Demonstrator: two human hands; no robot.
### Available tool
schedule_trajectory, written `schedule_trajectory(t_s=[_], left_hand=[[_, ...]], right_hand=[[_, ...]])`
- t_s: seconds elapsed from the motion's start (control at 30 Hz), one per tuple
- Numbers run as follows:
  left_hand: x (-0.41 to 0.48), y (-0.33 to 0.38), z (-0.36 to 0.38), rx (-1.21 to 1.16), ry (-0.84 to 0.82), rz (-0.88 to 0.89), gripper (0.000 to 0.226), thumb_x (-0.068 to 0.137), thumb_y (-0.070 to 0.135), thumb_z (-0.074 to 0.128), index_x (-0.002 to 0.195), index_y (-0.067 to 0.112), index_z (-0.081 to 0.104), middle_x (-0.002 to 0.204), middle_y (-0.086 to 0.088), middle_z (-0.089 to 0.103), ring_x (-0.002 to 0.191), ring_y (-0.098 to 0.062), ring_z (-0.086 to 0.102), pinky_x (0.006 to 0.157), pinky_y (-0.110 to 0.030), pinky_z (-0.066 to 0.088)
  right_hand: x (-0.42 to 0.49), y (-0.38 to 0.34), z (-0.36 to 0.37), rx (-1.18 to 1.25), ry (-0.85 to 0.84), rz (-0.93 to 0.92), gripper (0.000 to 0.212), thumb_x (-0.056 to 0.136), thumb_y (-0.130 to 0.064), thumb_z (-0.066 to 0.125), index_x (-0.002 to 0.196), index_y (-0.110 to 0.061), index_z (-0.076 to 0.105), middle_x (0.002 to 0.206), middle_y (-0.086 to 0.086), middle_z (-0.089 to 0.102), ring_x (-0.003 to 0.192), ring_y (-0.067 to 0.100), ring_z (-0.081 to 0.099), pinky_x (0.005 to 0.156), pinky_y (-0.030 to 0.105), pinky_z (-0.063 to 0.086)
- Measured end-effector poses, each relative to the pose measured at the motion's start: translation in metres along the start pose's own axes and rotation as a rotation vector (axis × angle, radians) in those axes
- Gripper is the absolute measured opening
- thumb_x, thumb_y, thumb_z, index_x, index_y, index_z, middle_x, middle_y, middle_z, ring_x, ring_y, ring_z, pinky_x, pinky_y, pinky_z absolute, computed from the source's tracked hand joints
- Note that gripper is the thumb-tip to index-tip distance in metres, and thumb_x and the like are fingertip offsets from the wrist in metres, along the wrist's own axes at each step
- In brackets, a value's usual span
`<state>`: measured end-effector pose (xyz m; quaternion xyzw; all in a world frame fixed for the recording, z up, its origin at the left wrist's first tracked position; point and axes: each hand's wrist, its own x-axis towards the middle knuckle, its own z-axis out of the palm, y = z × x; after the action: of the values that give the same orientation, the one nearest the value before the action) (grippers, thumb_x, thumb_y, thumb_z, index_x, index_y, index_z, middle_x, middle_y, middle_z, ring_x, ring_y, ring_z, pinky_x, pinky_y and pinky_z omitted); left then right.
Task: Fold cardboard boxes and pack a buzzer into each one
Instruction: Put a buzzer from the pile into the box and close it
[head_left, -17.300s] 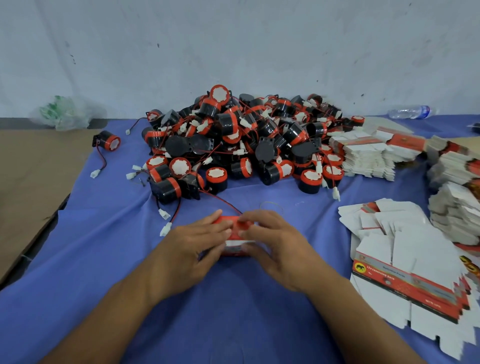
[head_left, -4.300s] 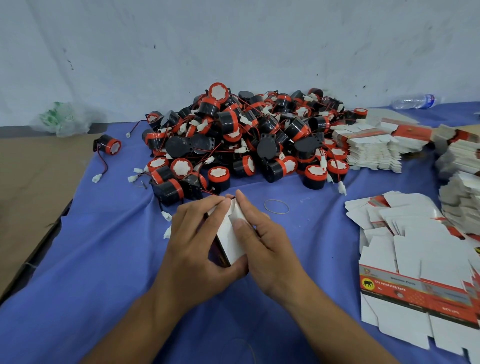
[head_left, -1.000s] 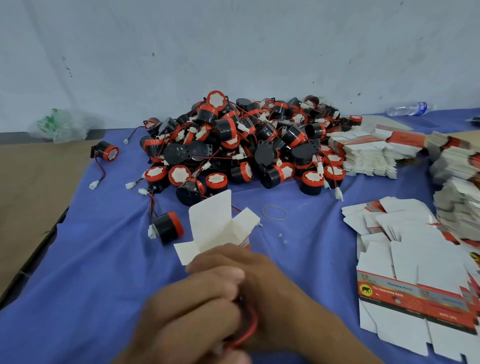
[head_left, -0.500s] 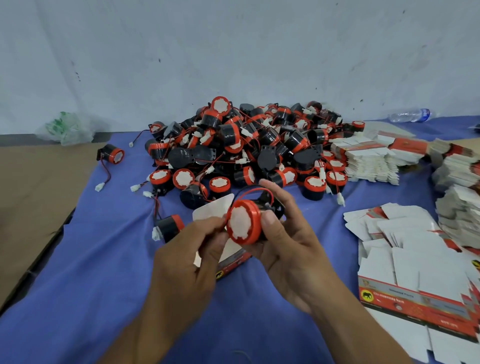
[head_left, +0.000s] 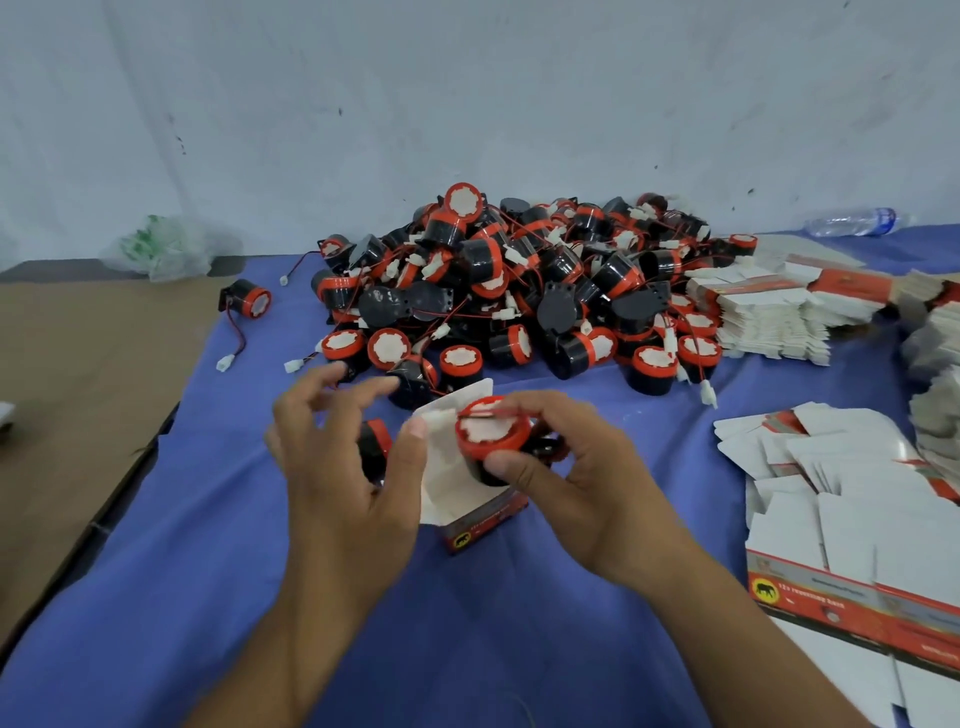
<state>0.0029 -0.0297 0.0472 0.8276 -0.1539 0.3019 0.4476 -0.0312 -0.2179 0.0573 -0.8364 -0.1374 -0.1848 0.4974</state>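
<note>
We are gripping a buzzer (head_left: 491, 441) in our right hand (head_left: 587, 483), fingers curled round it, just above the open box (head_left: 483, 525) on the blue cloth (head_left: 208, 545). The box's inside is hidden. Our left hand (head_left: 337, 467) is hovering beside its raised flap, fingers spread, holding nothing. A heap of buzzers (head_left: 519, 291) is lying behind.

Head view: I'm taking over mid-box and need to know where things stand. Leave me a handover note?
Left hand: open, thumb by the white flap of the folded box, holding nothing.
Right hand: grips one buzzer just above that box, which stands open on the blue cloth.
Done: this box is folded, top open.
Left: put the buzzer inside, close the flaps, then carry on with the buzzer pile and the flat box blanks at right.
</note>
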Motion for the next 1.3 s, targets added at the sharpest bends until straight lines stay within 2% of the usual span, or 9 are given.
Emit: schedule_trajectory(t_s=[0.13,0.23,0.4,0.7,0.83,1.0,1.1,1.2,1.3], left_hand=[[0.002,-0.015,0.007,-0.209,-0.402,-0.34,0.07,0.056,0.066,0.07,0.116,0.046,0.041,0.123,0.018,0.05,0.114,-0.006,0.054,0.089,-0.026,0.05],[-0.004,-0.021,0.018,-0.314,-0.554,-0.247,0.066,0.057,0.06,0.084,0.114,0.057,0.05,0.115,0.028,0.062,0.104,0.007,0.061,0.078,-0.013,0.052],[-0.008,-0.034,0.023,-0.38,-0.549,-0.196,0.091,0.054,0.048,0.091,0.126,0.047,0.035,0.115,0.022,0.063,0.103,-0.002,0.065,0.079,-0.02,0.055],[-0.009,-0.037,0.021,-0.275,-0.519,-0.084,0.058,0.063,0.057,0.082,0.103,0.041,0.043,0.108,0.022,0.061,0.096,-0.003,0.063,0.07,-0.015,0.051],[-0.009,-0.038,0.022,-0.151,-0.576,0.143,0.037,0.081,0.049,0.071,0.115,0.035,0.065,0.113,0.013,0.059,0.107,-0.007,0.059,0.089,-0.015,0.045],[-0.01,-0.041,0.022,-0.083,-0.654,0.113,0.041,0.085,0.049,0.063,0.123,0.036,0.064,0.119,0.02,0.053,0.113,0.001,0.054,0.093,-0.015,0.044],[-0.01,-0.04,0.023,-0.051,-0.645,0.124,0.048,0.084,0.058,0.058,0.124,0.033,0.065,0.118,0.021,0.052,0.111,-0.001,0.055,0.091,-0.015,0.046],[-0.01,-0.039,0.022,-0.04,-0.632,0.137,0.052,0.083,0.06,0.054,0.123,0.03,0.066,0.114,0.02,0.052,0.107,0.0,0.055,0.087,-0.014,0.046],[-0.011,-0.037,0.022,-0.023,-0.639,0.167,0.049,0.084,0.056,0.055,0.123,0.029,0.066,0.114,0.015,0.053,0.104,-0.002,0.055,0.086,-0.017,0.048]], right_hand=[[0.007,0.006,-0.006,-0.068,0.052,0.053,0.033,0.087,-0.035,0.072,0.104,-0.056,0.053,0.104,-0.027,0.064,0.102,-0.002,0.056,0.084,0.009,0.042],[0.009,0.009,-0.009,-0.196,-0.058,-0.019,0.033,0.089,-0.031,0.073,0.112,-0.046,0.056,0.11,-0.025,0.061,0.102,-0.003,0.053,0.085,0.012,0.04],[0.012,0.011,-0.005,-0.44,-0.332,-0.137,0.029,0.092,-0.017,0.066,0.119,-0.025,0.06,0.127,-0.016,0.056,0.109,0.009,0.05,0.089,0.021,0.042],[0.011,0.011,-0.007,-0.565,-0.426,-0.126,0.013,0.092,-0.02,0.062,0.09,-0.011,0.071,0.107,-0.003,0.069,0.093,0.02,0.056,0.083,0.036,0.044],[0.009,0.01,-0.012,-0.45,-0.533,-0.078,0.022,0.101,-0.023,0.053,0.096,-0.013,0.072,0.108,-0.004,0.067,0.094,0.017,0.057,0.082,0.038,0.046],[0.01,0.012,-0.026,-0.299,-0.193,0.164,0.032,0.104,-0.034,0.041,0.106,-0.018,0.069,0.097,-0.001,0.057,0.093,0.011,0.055,0.084,0.029,0.047],[0.013,0.013,-0.038,-0.101,-0.045,0.228,0.015,0.099,-0.018,0.058,0.089,-0.022,0.068,0.074,-0.002,0.067,0.064,0.002,0.062,0.061,0.016,0.05],[0.013,0.015,-0.042,0.146,0.071,0.234,0.015,0.095,-0.005,0.064,0.082,-0.012,0.066,0.076,0.002,0.071,0.074,0.013,0.074,0.072,0.024,0.06],[0.011,0.017,-0.029,0.063,0.201,0.18,0.017,0.095,-0.005,0.064,0.088,-0.02,0.058,0.076,0.004,0.07,0.072,0.008,0.074,0.067,0.025,0.06]])
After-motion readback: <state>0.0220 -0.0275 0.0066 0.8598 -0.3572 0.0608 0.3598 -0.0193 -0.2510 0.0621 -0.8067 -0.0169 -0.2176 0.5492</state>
